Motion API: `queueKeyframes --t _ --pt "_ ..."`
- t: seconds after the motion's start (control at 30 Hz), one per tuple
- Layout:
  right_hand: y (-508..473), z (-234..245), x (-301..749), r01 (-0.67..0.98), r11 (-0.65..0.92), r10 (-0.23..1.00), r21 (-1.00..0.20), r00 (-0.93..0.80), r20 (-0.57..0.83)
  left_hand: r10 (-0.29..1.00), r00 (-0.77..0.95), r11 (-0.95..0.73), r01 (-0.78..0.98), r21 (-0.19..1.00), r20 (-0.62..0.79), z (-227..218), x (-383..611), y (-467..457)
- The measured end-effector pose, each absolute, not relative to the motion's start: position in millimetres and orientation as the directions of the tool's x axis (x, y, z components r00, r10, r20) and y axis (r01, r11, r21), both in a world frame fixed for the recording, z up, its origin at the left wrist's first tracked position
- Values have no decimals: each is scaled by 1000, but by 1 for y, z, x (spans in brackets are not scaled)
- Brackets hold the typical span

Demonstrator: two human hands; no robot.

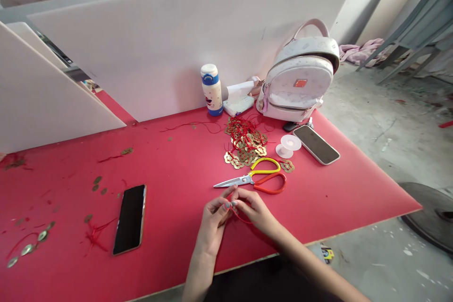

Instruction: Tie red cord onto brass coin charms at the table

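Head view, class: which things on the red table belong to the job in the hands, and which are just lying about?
Belong: red string pinched by left hand and right hand; scissors; pile of coins on red cords; white spool.
Lying about: black phone; second phone; white backpack; bottle; tissue pack.

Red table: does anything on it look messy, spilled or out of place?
Somewhat: loose coins and thread scraps lie strewn across the left of the table, far from the main coin pile beside the scissors. The left hand and right hand pinch a red thread. Nothing looks broken.
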State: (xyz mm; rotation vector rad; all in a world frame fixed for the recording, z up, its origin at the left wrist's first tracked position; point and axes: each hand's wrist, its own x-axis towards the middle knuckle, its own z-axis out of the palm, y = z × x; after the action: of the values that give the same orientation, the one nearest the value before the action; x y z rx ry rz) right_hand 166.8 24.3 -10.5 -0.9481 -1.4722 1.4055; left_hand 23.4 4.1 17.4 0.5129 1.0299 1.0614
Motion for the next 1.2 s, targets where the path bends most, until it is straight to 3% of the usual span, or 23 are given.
queueKeyframes --t 0.07,0.17,0.27,0.37,0.43,0.67,0.93,1.2 --pt "16 -12 162 46 118 940 -992 -326 97 883 58 433 -483 761 -465 12 25 5" --pt "6 -10 157 217 232 933 -948 -324 154 896 -148 341 -377 861 -419 3 25 6" --pt "3 -6 156 364 354 908 -861 -354 224 936 -305 182 -13 983 -178 -1 23 7" --pt "8 -1 160 419 383 905 -823 -349 244 960 -265 2 333 943 91 0 19 5" --pt "14 1 164 408 356 919 -841 -318 235 967 -201 -53 432 900 154 2 16 3" --pt "26 4 174 295 243 956 -924 -236 176 997 -83 31 389 921 2 8 15 2" --pt "28 4 178 294 222 958 -930 -242 153 988 -27 152 307 939 -151 9 18 6" --pt "37 -1 186 273 263 945 -925 -267 190 991 -41 134 260 956 -128 6 16 8"
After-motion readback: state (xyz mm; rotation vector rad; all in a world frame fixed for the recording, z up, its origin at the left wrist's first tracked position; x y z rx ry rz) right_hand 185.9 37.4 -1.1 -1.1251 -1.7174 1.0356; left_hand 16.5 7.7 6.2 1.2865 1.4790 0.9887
